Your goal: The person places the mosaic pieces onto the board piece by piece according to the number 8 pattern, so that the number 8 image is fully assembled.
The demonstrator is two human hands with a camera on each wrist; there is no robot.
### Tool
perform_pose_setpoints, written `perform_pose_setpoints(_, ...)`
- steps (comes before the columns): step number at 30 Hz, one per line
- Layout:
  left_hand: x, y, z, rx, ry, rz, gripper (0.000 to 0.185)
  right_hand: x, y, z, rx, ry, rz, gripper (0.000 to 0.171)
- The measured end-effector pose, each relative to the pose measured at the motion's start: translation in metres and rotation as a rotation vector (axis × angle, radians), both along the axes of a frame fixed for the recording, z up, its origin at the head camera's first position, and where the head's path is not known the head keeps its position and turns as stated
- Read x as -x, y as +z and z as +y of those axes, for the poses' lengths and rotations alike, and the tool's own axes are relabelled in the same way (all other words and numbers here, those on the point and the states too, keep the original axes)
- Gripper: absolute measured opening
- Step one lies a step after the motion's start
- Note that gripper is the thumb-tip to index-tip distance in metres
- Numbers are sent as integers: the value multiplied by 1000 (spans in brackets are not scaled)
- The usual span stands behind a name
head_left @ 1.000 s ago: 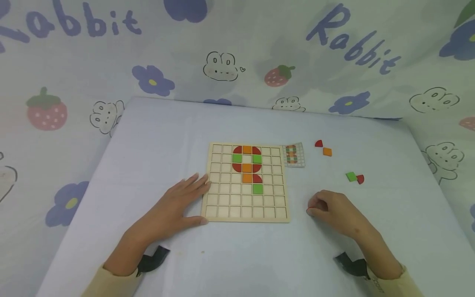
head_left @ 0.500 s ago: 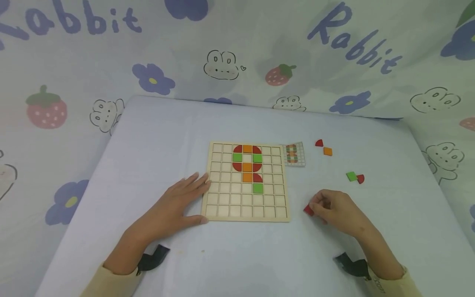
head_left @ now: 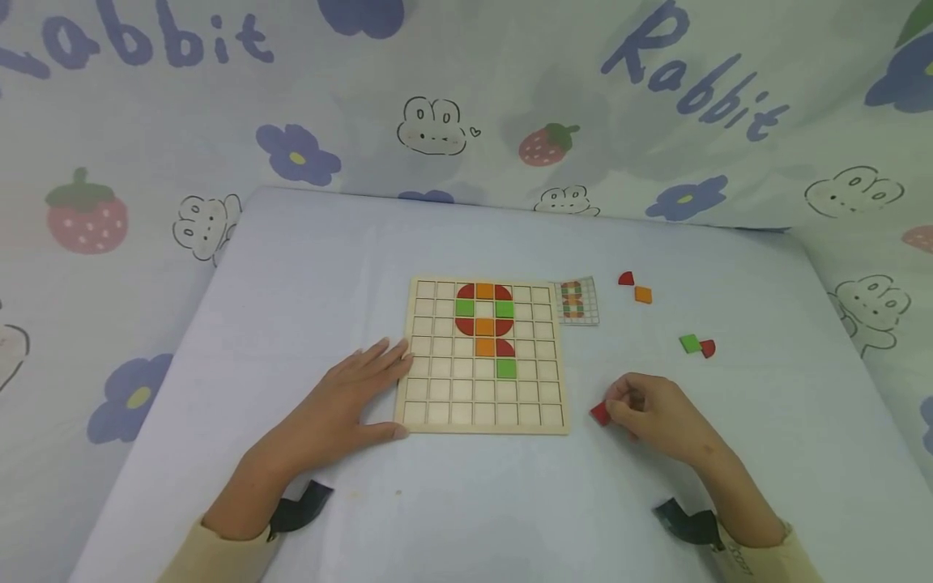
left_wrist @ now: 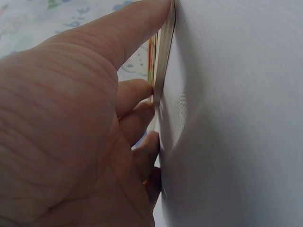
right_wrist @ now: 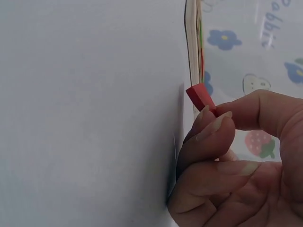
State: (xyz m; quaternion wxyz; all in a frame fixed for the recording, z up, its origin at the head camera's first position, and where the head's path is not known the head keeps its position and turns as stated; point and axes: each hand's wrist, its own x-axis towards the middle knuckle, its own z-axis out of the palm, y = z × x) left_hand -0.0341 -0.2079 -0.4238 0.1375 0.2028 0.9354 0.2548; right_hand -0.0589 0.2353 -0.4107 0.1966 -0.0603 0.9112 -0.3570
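Observation:
A square wooden grid board (head_left: 442, 392) lies mid-table, with red, orange and green tiles set in its upper middle cells. My left hand (head_left: 331, 411) rests flat at the board's left side, fingertips and thumb touching its edge; in the left wrist view the thumb meets the board's rim (left_wrist: 164, 56). To the right of the board, my right hand (head_left: 659, 417) pinches a red tile (head_left: 600, 414) between thumb and fingers. The right wrist view shows this red tile (right_wrist: 200, 96) sticking out past the fingertips, which cover part of it.
A small pattern card (head_left: 578, 302) lies against the board's upper right edge. Beyond it are a loose red quarter-circle tile (head_left: 626, 278) and an orange square tile (head_left: 643, 295). A green square tile (head_left: 689, 344) touches another red quarter-circle tile (head_left: 708, 348) farther right.
The red tile, mostly covered by my right fingers at first, now sticks out toward the board. The right fingers have shifted slightly; my left hand stays put.

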Motion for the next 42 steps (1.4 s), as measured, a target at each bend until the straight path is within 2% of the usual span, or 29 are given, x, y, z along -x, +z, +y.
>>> perform_pose_setpoints(9,0,-1,1,15,-1,4,99,3,4,-2,136,-38,-77,13)
perform_pose_setpoints(17,0,1,0,12,4,4,99,10,6,-29,236,-21,-110,10)
perform_pose_setpoints(28,0,-3,-1,-1,-1,8,99,24,3,-79,198,51,-123,7)
perform_pose_setpoints(33,0,-5,-1,2,-7,12,99,27,1,-91,185,60,-124,8)
perform_pose_setpoints(42,1,-3,-3,2,-13,17,98,30,4,-106,74,62,-114,12)
